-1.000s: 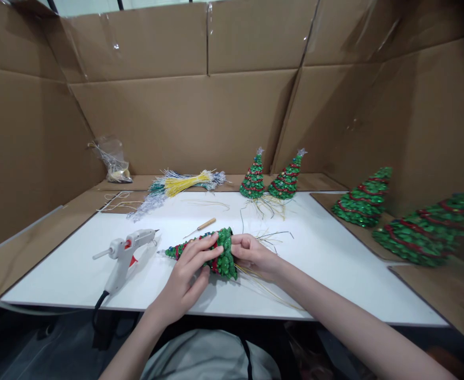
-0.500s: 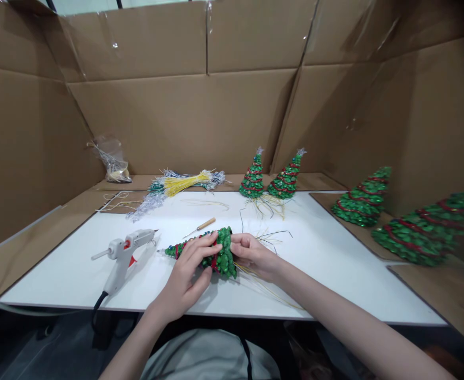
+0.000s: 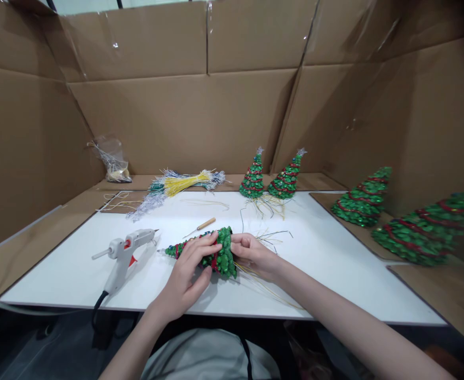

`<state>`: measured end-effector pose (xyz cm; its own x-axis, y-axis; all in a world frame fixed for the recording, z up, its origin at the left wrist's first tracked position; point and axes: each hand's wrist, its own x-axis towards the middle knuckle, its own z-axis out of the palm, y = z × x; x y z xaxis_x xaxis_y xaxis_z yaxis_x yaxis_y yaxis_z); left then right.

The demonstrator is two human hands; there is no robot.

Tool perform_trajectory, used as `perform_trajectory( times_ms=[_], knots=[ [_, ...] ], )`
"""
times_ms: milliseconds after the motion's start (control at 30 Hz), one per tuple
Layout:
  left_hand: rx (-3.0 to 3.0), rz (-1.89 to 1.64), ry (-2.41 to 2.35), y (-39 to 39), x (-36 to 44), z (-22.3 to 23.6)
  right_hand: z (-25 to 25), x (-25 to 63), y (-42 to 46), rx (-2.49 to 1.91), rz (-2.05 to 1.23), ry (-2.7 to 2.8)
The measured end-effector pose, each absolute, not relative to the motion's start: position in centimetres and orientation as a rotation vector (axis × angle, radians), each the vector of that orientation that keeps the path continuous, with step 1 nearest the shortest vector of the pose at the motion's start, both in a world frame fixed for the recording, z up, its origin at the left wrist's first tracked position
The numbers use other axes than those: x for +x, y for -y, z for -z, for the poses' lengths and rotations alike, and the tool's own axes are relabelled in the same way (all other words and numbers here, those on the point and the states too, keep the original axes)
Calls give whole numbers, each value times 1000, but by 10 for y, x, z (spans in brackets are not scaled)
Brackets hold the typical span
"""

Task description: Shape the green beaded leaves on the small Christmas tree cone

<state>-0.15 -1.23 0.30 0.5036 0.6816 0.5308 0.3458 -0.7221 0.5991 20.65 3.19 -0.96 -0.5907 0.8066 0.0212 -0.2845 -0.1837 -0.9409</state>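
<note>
Your left hand [image 3: 184, 277] and right hand [image 3: 251, 254] both held the little green tree [image 3: 216, 253] lying on the white board [image 3: 334, 264], near its front edge; the glue gun [image 3: 124, 253] lay close by on the left.

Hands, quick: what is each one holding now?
Left hand: closed on the green sequinned cone tree lying on its side.
Right hand: gripping the same tree's wide base.

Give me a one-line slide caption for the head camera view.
Both hands, left hand and right hand, hold a green sequin tree on its side on the white board, glue gun alongside.
</note>
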Motion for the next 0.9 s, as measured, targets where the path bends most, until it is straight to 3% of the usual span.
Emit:
perform_trajectory(
  times_ms=[900],
  knots=[
    [2317, -1098, -847, 14, -1, -1, 10, 208, -31, -676, -1834, 1378]
  ],
)
